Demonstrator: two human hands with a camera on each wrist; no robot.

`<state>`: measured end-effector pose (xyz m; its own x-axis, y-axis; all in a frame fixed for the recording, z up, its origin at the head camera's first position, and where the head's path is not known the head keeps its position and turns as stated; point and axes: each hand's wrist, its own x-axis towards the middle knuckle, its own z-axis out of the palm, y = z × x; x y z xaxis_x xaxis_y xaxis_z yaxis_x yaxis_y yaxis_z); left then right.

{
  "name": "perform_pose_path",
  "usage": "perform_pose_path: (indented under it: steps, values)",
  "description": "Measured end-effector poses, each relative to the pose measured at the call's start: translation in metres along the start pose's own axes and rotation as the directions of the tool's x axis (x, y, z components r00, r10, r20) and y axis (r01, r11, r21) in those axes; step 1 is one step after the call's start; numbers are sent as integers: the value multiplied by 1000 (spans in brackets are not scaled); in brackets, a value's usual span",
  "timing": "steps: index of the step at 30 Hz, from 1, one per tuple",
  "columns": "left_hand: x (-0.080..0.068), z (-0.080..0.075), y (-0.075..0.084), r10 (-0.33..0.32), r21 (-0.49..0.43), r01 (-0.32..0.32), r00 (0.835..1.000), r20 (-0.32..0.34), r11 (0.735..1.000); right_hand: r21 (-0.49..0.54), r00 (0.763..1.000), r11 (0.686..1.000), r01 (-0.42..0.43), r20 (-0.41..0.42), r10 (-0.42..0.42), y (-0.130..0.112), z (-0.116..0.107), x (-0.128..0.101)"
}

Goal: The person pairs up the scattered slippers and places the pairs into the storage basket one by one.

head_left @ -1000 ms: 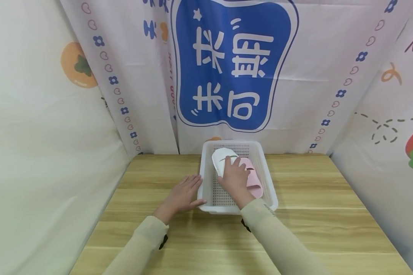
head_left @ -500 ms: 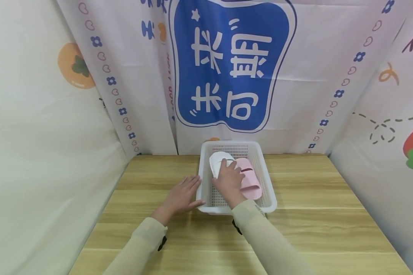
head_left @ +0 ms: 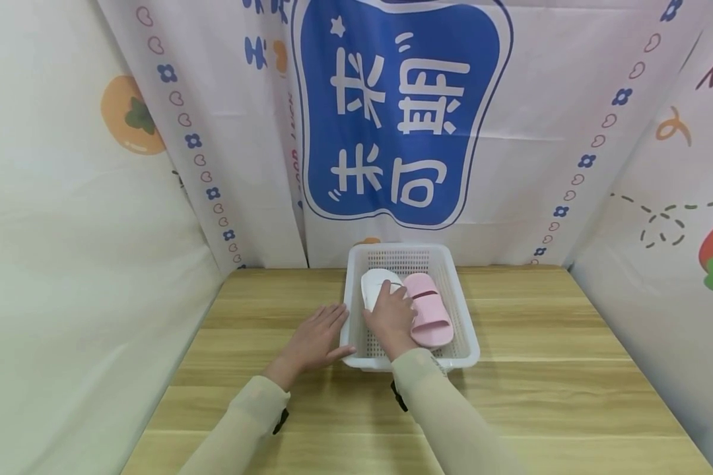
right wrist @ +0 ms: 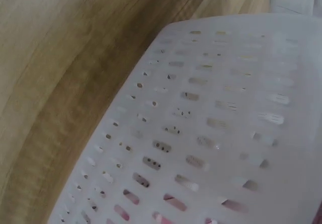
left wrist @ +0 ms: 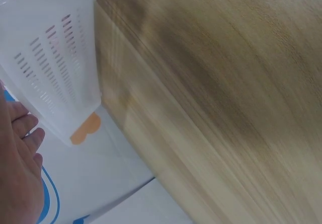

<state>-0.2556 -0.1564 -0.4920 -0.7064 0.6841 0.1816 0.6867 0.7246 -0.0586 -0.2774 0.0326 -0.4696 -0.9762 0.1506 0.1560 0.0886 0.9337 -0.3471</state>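
In the head view a white slipper lies toe-end away in the left half of a white plastic basket. My right hand grips it from above, thumb on the left side and fingers over the strap, hiding its near half. Beside it on the right lies a pink slipper. My left hand rests along the basket's left rim with fingers extended and thumb at the near corner. In the left wrist view, the left hand is at the basket's rim. The right wrist view shows only the slotted basket wall.
The basket stands at the back of a wooden table, close to a printed curtain. Cloth walls hang on the left and on the right of the table.
My right hand has drawn the white slipper left and toward me, down beside the pink slipper. More of the pink slipper shows. My left hand has stayed at the rim.
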Motion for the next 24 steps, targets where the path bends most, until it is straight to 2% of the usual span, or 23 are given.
perform_pose_path:
  steps: [13,24]
  values:
    - [0,3,-1,12,-13,-12,1000,-23,1000,-2,998,999,-44,43,44,-4,9,-2]
    - [-1,1,0,-2,-9,2,1000,-1,1000,-57,998,998,-31,45,34,-6,15,-3]
